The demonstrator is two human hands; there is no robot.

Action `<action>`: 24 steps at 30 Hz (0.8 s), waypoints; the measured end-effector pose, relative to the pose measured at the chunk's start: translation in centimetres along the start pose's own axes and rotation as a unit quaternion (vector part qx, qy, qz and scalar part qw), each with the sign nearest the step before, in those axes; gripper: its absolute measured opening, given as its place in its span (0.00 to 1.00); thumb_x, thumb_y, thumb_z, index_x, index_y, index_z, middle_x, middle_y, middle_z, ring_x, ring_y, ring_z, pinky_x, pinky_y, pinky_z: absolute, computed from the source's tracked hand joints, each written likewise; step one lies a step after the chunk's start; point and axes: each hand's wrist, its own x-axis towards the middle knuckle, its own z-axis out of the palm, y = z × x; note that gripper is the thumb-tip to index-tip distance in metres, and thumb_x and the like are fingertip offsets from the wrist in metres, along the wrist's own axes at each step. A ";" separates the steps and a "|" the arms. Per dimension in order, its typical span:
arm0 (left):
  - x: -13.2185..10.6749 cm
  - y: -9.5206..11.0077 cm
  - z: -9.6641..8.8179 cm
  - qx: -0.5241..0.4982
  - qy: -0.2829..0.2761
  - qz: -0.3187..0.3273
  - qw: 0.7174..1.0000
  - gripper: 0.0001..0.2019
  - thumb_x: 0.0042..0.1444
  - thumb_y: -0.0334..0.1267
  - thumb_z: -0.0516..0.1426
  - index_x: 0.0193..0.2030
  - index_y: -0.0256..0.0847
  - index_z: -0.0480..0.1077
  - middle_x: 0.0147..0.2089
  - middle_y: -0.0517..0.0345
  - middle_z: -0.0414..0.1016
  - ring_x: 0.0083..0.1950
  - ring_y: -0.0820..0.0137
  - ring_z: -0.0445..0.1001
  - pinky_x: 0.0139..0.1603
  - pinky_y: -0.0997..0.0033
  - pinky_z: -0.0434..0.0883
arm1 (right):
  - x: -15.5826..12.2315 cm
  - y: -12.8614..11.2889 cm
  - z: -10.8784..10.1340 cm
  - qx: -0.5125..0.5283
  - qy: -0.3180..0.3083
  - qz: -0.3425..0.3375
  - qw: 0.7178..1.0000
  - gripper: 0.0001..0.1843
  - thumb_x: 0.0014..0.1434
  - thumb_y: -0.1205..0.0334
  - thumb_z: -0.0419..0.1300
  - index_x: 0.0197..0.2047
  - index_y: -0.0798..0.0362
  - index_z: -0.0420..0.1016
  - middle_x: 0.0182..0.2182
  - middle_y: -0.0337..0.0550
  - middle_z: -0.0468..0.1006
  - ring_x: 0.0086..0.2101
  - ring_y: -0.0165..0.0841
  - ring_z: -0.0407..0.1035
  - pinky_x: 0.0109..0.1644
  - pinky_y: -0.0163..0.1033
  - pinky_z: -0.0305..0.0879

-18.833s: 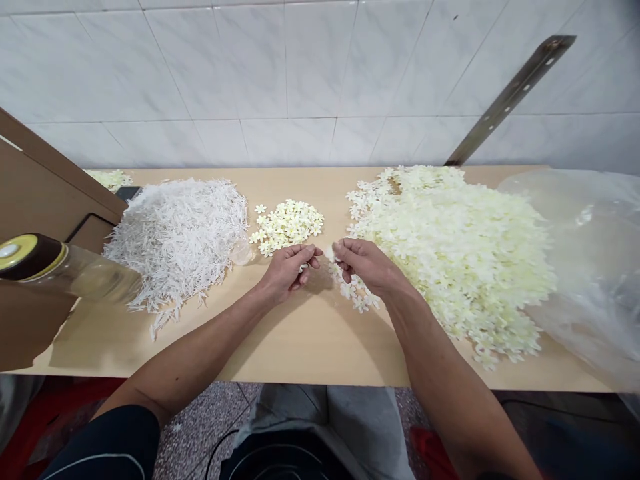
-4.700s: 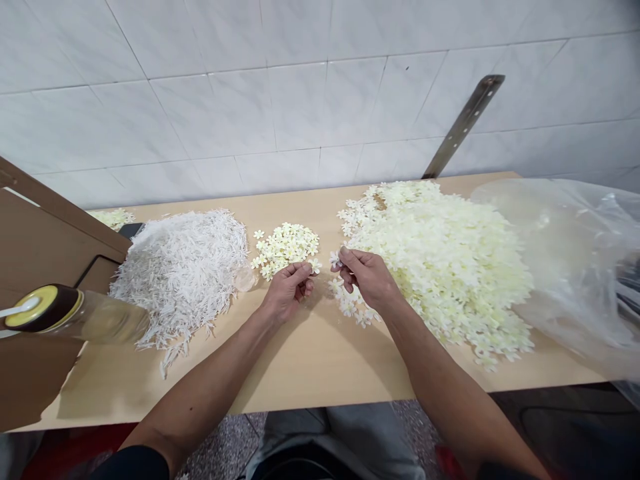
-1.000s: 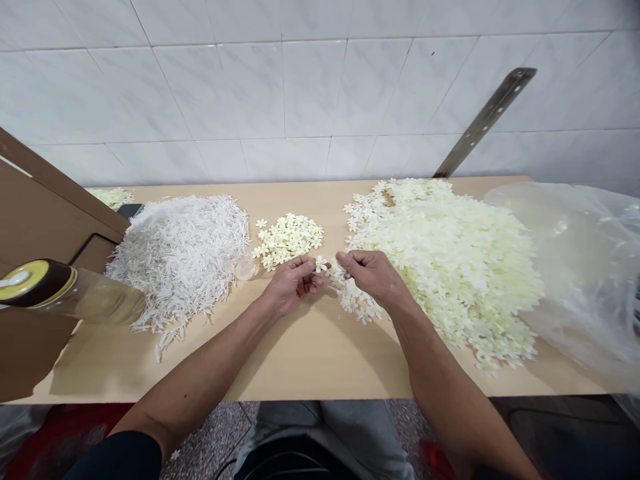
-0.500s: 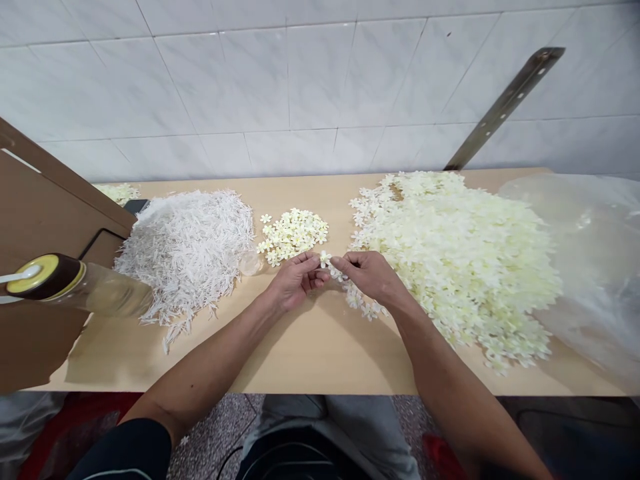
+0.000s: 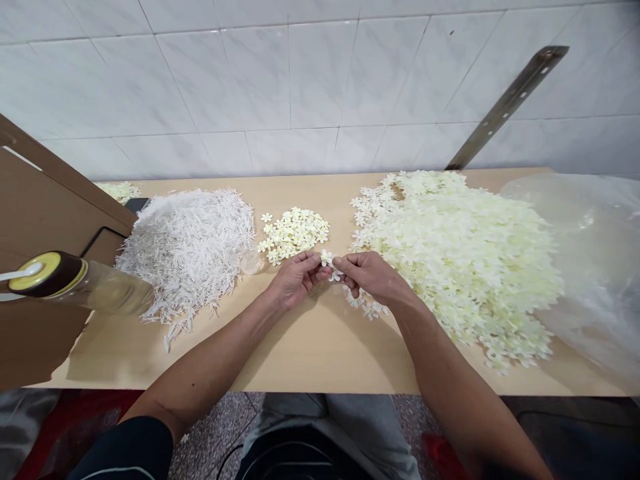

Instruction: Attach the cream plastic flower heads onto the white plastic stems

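Observation:
My left hand (image 5: 295,280) and my right hand (image 5: 370,275) meet over the middle of the wooden table (image 5: 310,347). Both are closed in a pinch on one small cream artificial flower (image 5: 327,257) held between the fingertips. Just behind them lies a small pile of similar flowers (image 5: 293,233). A heap of white thin plastic stems (image 5: 187,243) lies to the left. A big heap of cream flowers (image 5: 460,253) spreads to the right, touching my right wrist.
A clear plastic bag (image 5: 590,260) covers the table's right end. A transparent bottle with a brown and yellow cap (image 5: 75,283) lies at the left, over a brown board (image 5: 35,220). A metal strip (image 5: 505,107) leans on the tiled wall.
My hands have stayed together at the table's middle; the fingertips have drawn closer on the flower. The camera has shifted slightly.

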 end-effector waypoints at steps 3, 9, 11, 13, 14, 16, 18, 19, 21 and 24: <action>0.0 0.1 0.0 -0.008 0.022 0.015 1.000 0.10 0.55 0.33 0.68 0.33 0.35 0.70 0.30 0.54 0.77 0.33 0.74 0.79 0.38 0.79 0.76 | -0.1 -0.2 -0.1 0.012 -0.008 0.004 1.000 0.25 0.53 0.38 0.68 0.24 0.53 0.73 0.19 0.38 0.71 0.18 0.29 0.68 0.23 0.34 0.62; 0.0 0.2 0.1 -0.016 0.029 0.022 0.999 0.09 0.56 0.32 0.67 0.33 0.35 0.70 0.31 0.54 0.77 0.35 0.72 0.80 0.40 0.77 0.77 | -0.3 -0.5 -0.1 -0.020 -0.010 -0.002 1.000 0.19 0.52 0.45 0.71 0.28 0.53 0.75 0.20 0.36 0.70 0.19 0.28 0.67 0.23 0.34 0.61; 0.0 0.2 0.0 -0.013 0.026 0.023 0.999 0.09 0.55 0.32 0.67 0.34 0.35 0.70 0.32 0.53 0.78 0.36 0.72 0.80 0.41 0.76 0.77 | -0.4 -0.6 -0.4 -0.035 0.001 -0.012 0.999 0.18 0.53 0.47 0.69 0.29 0.53 0.75 0.20 0.36 0.69 0.19 0.29 0.66 0.22 0.34 0.61; 0.0 0.2 -0.1 -0.008 0.024 0.022 0.999 0.10 0.55 0.33 0.68 0.34 0.35 0.70 0.34 0.52 0.79 0.37 0.72 0.81 0.41 0.76 0.77 | -0.6 -0.6 -1.2 -0.064 0.040 -0.019 0.997 0.16 0.54 0.48 0.68 0.29 0.53 0.76 0.19 0.37 0.69 0.19 0.29 0.64 0.21 0.34 0.60; 0.0 0.2 -0.1 -0.006 0.022 0.021 1.000 0.10 0.54 0.34 0.68 0.34 0.35 0.70 0.35 0.52 0.79 0.37 0.72 0.81 0.41 0.76 0.77 | -0.8 -0.6 -1.7 -0.086 0.065 -0.021 0.994 0.16 0.54 0.48 0.68 0.29 0.53 0.76 0.20 0.37 0.70 0.19 0.29 0.63 0.21 0.34 0.59; 0.0 0.1 -0.2 -0.004 0.021 0.020 1.000 0.11 0.54 0.34 0.68 0.35 0.36 0.70 0.35 0.53 0.79 0.37 0.72 0.81 0.39 0.76 0.77 | -1.1 -0.5 -2.8 -0.137 0.112 -0.026 0.984 0.15 0.55 0.50 0.66 0.29 0.53 0.76 0.19 0.38 0.70 0.19 0.28 0.62 0.22 0.35 0.57; 0.0 0.0 -0.3 -0.002 0.019 0.021 1.000 0.11 0.53 0.35 0.69 0.35 0.36 0.70 0.34 0.53 0.78 0.36 0.72 0.80 0.38 0.77 0.76 | -1.3 -0.5 -3.8 -0.188 0.138 -0.032 0.972 0.14 0.57 0.51 0.63 0.28 0.53 0.76 0.18 0.37 0.69 0.19 0.28 0.60 0.23 0.36 0.54; 0.0 0.0 -0.3 0.000 0.018 0.020 1.000 0.11 0.53 0.35 0.69 0.34 0.36 0.70 0.34 0.53 0.78 0.36 0.72 0.80 0.37 0.77 0.76 | -1.5 -0.5 -4.2 -0.211 0.143 -0.033 0.966 0.14 0.58 0.52 0.62 0.27 0.53 0.75 0.18 0.37 0.67 0.19 0.28 0.59 0.24 0.36 0.53; 0.0 0.0 -0.3 0.002 0.015 0.017 1.000 0.11 0.53 0.35 0.68 0.34 0.36 0.70 0.34 0.53 0.78 0.36 0.72 0.80 0.37 0.78 0.76 | -1.6 -0.6 -4.9 -0.255 0.147 -0.031 0.955 0.16 0.60 0.52 0.60 0.25 0.53 0.72 0.17 0.37 0.66 0.20 0.28 0.58 0.26 0.37 0.52; 0.0 0.0 -0.3 0.005 0.017 0.014 1.000 0.10 0.54 0.34 0.68 0.35 0.36 0.70 0.35 0.52 0.78 0.35 0.73 0.80 0.36 0.79 0.76 | -1.7 -0.5 -5.2 -0.302 0.154 -0.026 0.940 0.17 0.60 0.54 0.59 0.22 0.53 0.68 0.18 0.38 0.67 0.21 0.29 0.59 0.27 0.38 0.52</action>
